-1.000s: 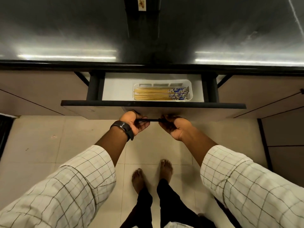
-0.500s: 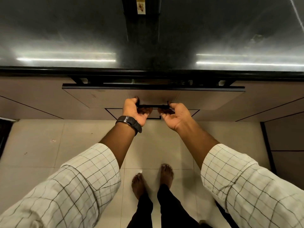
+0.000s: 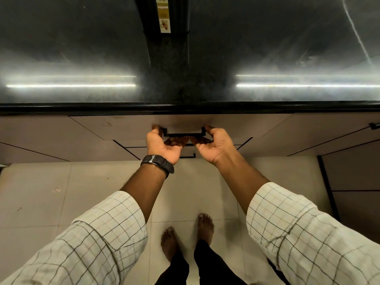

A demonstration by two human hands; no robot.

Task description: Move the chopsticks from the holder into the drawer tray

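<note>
Shut since a second ago — drawer (image 3: 144,125) (chopsticks hidden); hands on handle (image 3: 184,134).

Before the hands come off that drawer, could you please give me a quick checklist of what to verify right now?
1. Drawer front flush under the countertop edge: ok, no gap shows.
2. Left hand at the handle: ok, fingers curled beneath it.
3. Right hand at the handle: ok, fingers curled beneath it, thumb at the end.
4. Chopsticks lying in the tray: cannot tell, the drawer hides them.
5. Fingers free of the drawer seam: ok, none looks pinched.
6. Holder emptied: cannot tell, not in view.
</note>
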